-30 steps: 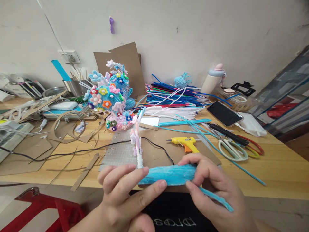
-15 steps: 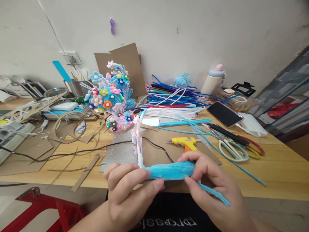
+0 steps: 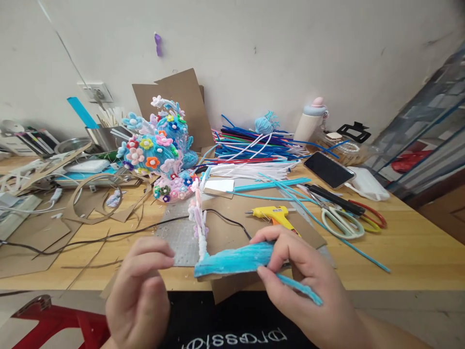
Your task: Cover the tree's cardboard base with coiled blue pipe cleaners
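Observation:
My right hand (image 3: 305, 286) grips the right end of a light-blue fuzzy wrapped strip (image 3: 232, 259) and pinches a loose blue pipe cleaner tail (image 3: 300, 288) that trails from it. A white stem with small pink flowers (image 3: 199, 218) rises from the strip's left end. My left hand (image 3: 140, 291) hovers just left of the strip, fingers curled and apart, holding nothing. Both hands are at the table's near edge, above my lap.
A flower-covered pipe-cleaner sculpture (image 3: 160, 150) stands at the centre back. A yellow glue gun (image 3: 271, 213) with a black cord, scissors (image 3: 343, 223), a phone (image 3: 329, 169), a pile of coloured pipe cleaners (image 3: 254, 145), cardboard scraps (image 3: 43, 232) and a red stool (image 3: 54, 322) surround me.
My left hand has let go of the blue strip's left end and drawn away to the left. My right hand alone keeps the strip, now tilted slightly.

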Demonstrator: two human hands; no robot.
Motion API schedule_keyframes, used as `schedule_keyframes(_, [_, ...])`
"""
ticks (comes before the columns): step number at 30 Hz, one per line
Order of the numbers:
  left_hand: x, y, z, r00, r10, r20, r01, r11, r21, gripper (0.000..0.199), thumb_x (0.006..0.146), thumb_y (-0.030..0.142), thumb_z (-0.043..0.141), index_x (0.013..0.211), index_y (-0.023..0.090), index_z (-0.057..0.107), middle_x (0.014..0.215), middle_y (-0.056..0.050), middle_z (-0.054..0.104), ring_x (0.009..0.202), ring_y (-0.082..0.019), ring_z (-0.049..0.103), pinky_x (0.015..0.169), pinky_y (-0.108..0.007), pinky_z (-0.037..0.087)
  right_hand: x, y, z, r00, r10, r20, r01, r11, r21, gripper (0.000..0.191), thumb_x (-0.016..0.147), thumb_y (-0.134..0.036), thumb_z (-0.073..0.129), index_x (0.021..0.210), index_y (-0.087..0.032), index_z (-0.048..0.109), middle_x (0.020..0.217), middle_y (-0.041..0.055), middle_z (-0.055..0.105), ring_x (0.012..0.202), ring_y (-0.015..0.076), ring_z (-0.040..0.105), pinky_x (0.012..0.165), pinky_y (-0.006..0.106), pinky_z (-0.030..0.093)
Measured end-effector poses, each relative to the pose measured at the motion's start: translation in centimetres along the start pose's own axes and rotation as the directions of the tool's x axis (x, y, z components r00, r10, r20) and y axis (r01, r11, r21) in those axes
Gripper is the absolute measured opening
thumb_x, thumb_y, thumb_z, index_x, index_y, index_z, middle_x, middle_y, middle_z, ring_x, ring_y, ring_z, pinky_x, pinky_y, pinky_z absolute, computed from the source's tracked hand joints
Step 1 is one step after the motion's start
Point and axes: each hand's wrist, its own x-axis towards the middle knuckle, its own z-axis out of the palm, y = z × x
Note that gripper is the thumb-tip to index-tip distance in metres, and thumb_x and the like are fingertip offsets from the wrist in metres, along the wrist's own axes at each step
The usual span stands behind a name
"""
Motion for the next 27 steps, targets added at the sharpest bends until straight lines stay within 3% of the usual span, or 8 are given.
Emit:
schedule_keyframes(1, [0.4,0.4,0.3,0.993,0.050,0.105,-0.050,0.999,-0.001,0.011,0.095,0.020,0.051,0.101,0.021,0.061,0.095,-0.005,0.059,0.089,-0.020,0.058,0.075,-0.035,0.049,0.1,-0.2,0.1,1.000,-0.017,0.006,0.017,1.000,-0.012,0.019,0.080,-0.010,0.061,0.075,-0.023,0.049,0.101,-0.0016,0.065,0.089,0.0173,0.065,0.077,0.033,0.048])
schedule_keyframes(4, [1.2,1.2,1.4,0.887,0.263,0.379,-0.282,0.959,-0.008,0.031,0.084,0.004,0.060,0.111,0.018,0.062,0.110,-0.007,0.059,0.097,-0.018,0.058,0.082,-0.033,0.053,0.4,-0.4,0.4,0.998,-0.058,0.020,0.059,0.998,-0.022,0.017,0.080,-0.010,0.062,0.077,-0.023,0.051,0.100,-0.0010,0.065,0.089,0.0170,0.065,0.077,0.033,0.049])
schedule_keyframes(6, [1.2,1.2,2.0,0.847,0.336,0.412,-0.370,0.929,0.001,0.032,0.085,0.001,0.058,0.111,0.017,0.064,0.112,-0.007,0.060,0.100,-0.018,0.058,0.085,-0.032,0.054,0.5,-0.4,0.4,0.997,-0.067,0.025,0.067,0.998,-0.013,0.016,0.080,-0.011,0.062,0.078,-0.023,0.052,0.099,-0.0011,0.064,0.089,0.0165,0.065,0.077,0.032,0.050])
schedule_keyframes(12, [0.7,1.2,2.3,0.829,0.401,0.389,-0.464,0.882,0.079,0.027,0.086,0.003,0.056,0.107,0.016,0.067,0.110,-0.009,0.064,0.105,-0.020,0.061,0.088,-0.031,0.057,-0.1,0.1,-0.3,0.995,-0.080,0.053,0.080,0.997,0.005,0.019,0.080,-0.011,0.065,0.084,-0.024,0.052,0.108,-0.0003,0.063,0.096,0.0170,0.064,0.083,0.032,0.050])
schedule_keyframes(17, [1.9,2.9,2.7,0.905,0.137,0.402,-0.125,0.991,-0.057,0.021,0.083,0.005,0.059,0.098,0.019,0.057,0.093,-0.003,0.061,0.085,-0.013,0.062,0.073,-0.023,0.056,-0.5,0.2,-0.4,0.989,-0.140,0.045,0.140,0.990,-0.004,0.024,0.078,-0.005,0.063,0.086,-0.024,0.051,0.111,0.0002,0.058,0.100,0.0156,0.062,0.087,0.029,0.049])
schedule_keyframes(20, [2.6,3.3,3.0,0.877,-0.036,0.478,0.065,0.997,-0.045,0.020,0.088,0.017,0.062,0.107,0.023,0.058,0.095,-0.001,0.064,0.090,-0.013,0.064,0.075,-0.020,0.055,-0.5,0.2,-0.3,0.985,-0.166,0.054,0.167,0.986,-0.020,0.024,0.078,-0.005,0.064,0.086,-0.023,0.051,0.113,0.0012,0.055,0.104,0.0155,0.061,0.089,0.028,0.049])
schedule_keyframes(24, [2.8,3.1,3.1,0.863,-0.114,0.492,0.142,0.990,-0.020,0.016,0.091,0.030,0.064,0.107,0.030,0.063,0.096,0.002,0.066,0.090,-0.012,0.066,0.072,-0.017,0.055,-0.5,0.3,-0.4,0.967,-0.250,0.057,0.253,0.966,-0.056,0.022,0.078,-0.005,0.062,0.088,-0.022,0.053,0.118,0.0035,0.052,0.112,0.0190,0.057,0.095,0.033,0.048])
schedule_keyframes(27, [2.8,2.8,3.1,0.876,-0.132,0.463,0.161,0.987,-0.024,0.016,0.091,0.036,0.065,0.105,0.030,0.065,0.095,0.001,0.067,0.090,-0.013,0.066,0.070,-0.019,0.055,-0.5,0.3,-0.6,0.911,-0.410,0.032,0.408,0.891,-0.197,0.019,0.077,-0.005,0.063,0.085,-0.021,0.058,0.110,0.0034,0.054,0.103,0.0212,0.055,0.091,0.042,0.045])
